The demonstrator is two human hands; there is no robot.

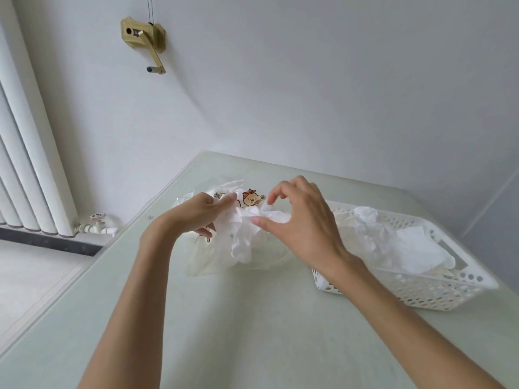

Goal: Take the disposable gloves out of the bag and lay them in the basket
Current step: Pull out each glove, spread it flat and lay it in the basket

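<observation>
A clear plastic bag (pixel 213 256) with a cartoon bear print lies on the pale green table, its mouth raised toward the wall. My left hand (pixel 196 214) grips the bag near its opening. My right hand (pixel 300 217) pinches a crumpled white disposable glove (pixel 244 237) between thumb and fingers at the bag's mouth; the glove hangs down over the bag. To the right stands a white perforated basket (pixel 438 293) with several white gloves (pixel 415 248) lying inside it.
The table (pixel 252 332) has a glass top and its left edge runs diagonally by a white radiator (pixel 31 164) with a valve. A brass crank fitting (pixel 146 40) is mounted on the wall behind.
</observation>
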